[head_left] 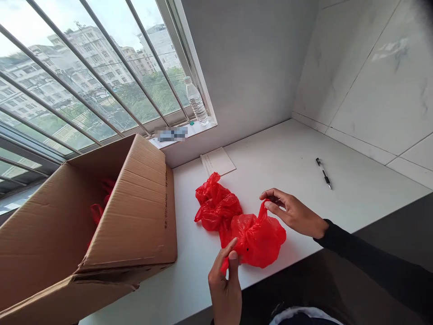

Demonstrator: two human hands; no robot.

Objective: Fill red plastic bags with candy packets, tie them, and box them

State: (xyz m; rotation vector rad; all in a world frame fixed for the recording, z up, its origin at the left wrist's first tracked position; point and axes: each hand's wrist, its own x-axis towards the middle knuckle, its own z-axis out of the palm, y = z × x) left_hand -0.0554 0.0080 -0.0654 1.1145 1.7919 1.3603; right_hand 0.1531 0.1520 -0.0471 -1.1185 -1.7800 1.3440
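Note:
A crumpled red plastic bag [262, 241] lies near the front edge of the white table, between my two hands. My left hand [226, 275] pinches its lower left corner between thumb and fingers. On the upper right, my right hand [287, 210] has a raised handle of the same bag between thumb and fingertips. Just behind and to the left, touching it, sits another bunched red plastic bag [218, 205]. What either bag contains, if anything, cannot be made out.
A big open cardboard box [149, 212] stands on the left with red plastic inside. Behind the bags lies a notebook [219, 161]; a pen [324, 173] rests on the table [284, 153] to the right. A water bottle [196, 101] stands on the sill by the barred window.

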